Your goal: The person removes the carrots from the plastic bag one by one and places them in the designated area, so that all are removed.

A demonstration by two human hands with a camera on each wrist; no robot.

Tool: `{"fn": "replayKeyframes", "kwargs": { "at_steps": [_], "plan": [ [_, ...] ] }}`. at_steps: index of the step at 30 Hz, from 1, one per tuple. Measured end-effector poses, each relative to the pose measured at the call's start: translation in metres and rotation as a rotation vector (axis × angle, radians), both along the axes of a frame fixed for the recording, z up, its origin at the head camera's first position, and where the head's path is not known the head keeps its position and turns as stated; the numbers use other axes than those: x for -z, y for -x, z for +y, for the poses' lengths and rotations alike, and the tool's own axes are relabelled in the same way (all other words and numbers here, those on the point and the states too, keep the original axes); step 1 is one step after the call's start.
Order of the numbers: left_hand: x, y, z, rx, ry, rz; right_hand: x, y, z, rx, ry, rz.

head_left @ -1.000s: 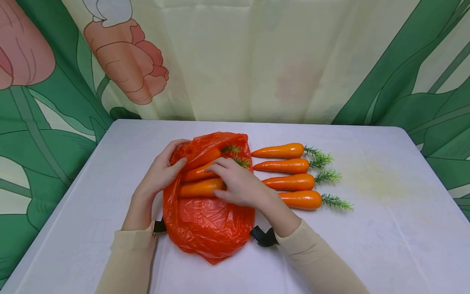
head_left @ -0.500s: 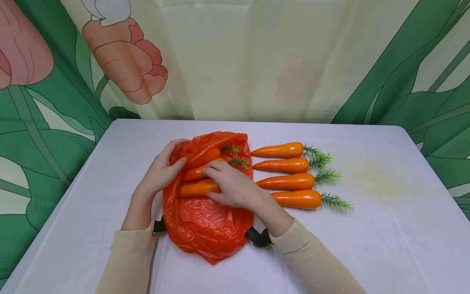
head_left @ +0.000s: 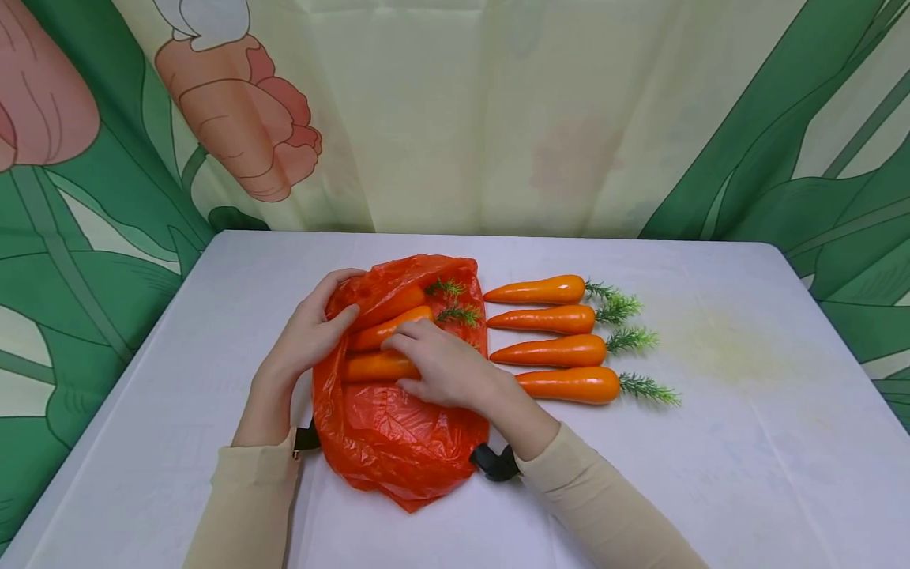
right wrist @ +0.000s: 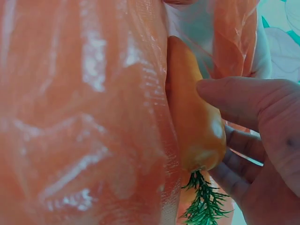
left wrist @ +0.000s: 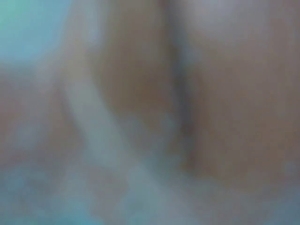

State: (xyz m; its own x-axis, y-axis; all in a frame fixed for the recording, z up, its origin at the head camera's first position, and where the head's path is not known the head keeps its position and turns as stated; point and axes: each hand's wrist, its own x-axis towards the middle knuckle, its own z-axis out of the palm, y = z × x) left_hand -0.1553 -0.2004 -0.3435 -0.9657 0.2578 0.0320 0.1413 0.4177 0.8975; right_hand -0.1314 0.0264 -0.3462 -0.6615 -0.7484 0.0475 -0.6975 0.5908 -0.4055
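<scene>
1. Your nearest bagged carrot (head_left: 377,367) lies in the red bag (head_left: 405,462), its leafy end hidden from the head view.
2. Your right hand (head_left: 455,367) pinches it between thumb and fingers; since 1 second ago it has shifted left and toward you, uncovering the next carrot (head_left: 391,328).
3. Your left hand (head_left: 302,328) grips the bag's edge; its wrist view is too blurred to read.
4. 4 loose carrots (head_left: 550,320) lie right on the bench (head_left: 711,466), the nearest one's tip hidden by your forearm.
</scene>
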Motion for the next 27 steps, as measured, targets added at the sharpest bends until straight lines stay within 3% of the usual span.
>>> {"fn": "replayKeyframes", "kwargs": {
  "at_steps": [9,27],
  "plan": [
    [-0.0009,-0.0011,-0.0001,-0.005,-0.001,0.0,0.0047,0.0,-0.0011,-0.002,-0.035,0.042],
    [-0.0007,-0.0009,0.0003,0.004,-0.004,0.008,0.0052,-0.0013,-0.0027,0.01,-0.093,0.042]
  ]
}}
